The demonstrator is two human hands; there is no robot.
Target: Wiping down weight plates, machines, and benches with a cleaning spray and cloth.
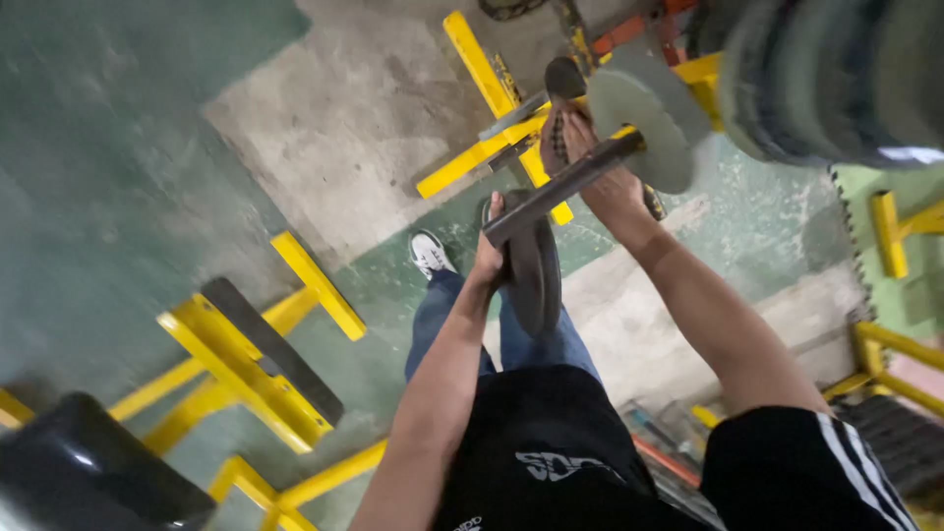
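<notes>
Your left hand (489,258) clamps the dark plate (536,264) at the bar (562,187) end, right hand (582,147) gripping the bar; a slack grip drops the plate onto your shoe (430,254).

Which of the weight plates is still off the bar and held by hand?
The dark plate gripped by the left hand at the bar end; the grey plate already sits on the bar.
</notes>
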